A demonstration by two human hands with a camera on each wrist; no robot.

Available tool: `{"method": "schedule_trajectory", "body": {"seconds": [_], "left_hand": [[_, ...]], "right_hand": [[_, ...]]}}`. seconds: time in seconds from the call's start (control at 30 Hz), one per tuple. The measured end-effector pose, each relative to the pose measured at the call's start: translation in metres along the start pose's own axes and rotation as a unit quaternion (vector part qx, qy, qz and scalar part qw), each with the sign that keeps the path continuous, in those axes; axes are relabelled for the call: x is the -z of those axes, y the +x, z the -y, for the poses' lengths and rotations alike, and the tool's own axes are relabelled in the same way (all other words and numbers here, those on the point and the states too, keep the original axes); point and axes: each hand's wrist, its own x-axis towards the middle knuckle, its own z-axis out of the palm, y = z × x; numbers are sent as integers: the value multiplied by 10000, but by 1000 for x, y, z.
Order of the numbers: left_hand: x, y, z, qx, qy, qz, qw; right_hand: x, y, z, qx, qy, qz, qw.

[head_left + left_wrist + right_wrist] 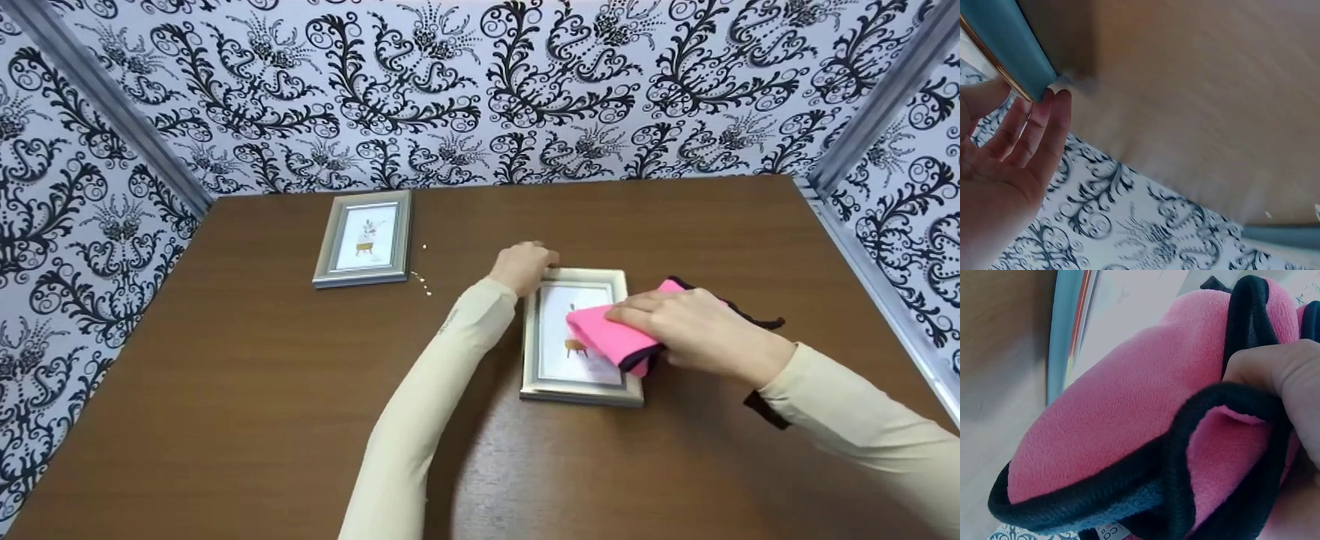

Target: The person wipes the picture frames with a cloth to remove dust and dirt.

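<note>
A picture frame with a pale border and a small plant picture lies flat on the brown table. My left hand grips its far left corner; in the left wrist view the thumb and fingertips pinch the frame's blue-grey edge. In my right hand is a folded pink cloth with black edging, laid over the right part of the picture. Close up, the right wrist view shows the thumb pressed into the folds of the cloth, which hides much of the frame beyond it.
A second, similar picture frame lies at the back left of the table. Beside it are several small white crumbs. Patterned walls stand behind and at both sides, with metal posts at the corners.
</note>
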Motion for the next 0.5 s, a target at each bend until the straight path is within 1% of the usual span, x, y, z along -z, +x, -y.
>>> {"method": "schedule_trajectory", "body": {"seconds": [0.07, 0.13, 0.2, 0.27, 0.37, 0.43, 0.5], "left_hand": [[1, -4, -7, -75, -141, 84, 9998], [3, -14, -13, -181, -164, 99, 9997], [6, -29, -19, -313, 66, 36, 9995], [10, -49, -27, -560, 573, -137, 9967], [10, -84, -41, -1067, 1211, -399, 9861], [7, -110, -53, -1457, 1373, -503, 9785], [4, -133, -64, -1789, 1371, -563, 9726]], "right_hand": [[1, -1, -2, -51, -27, -5, 10000], [0, -2, -3, -121, -35, 36, 9999], [-2, -4, -4, -197, -24, 97, 9998], [-4, -7, -6, -277, -7, 173, 9995], [-4, -9, -10, -377, -16, 234, 9990], [-4, -9, -13, -431, -34, 232, 9988], [-4, -7, -16, -492, -47, 215, 9985]]}}
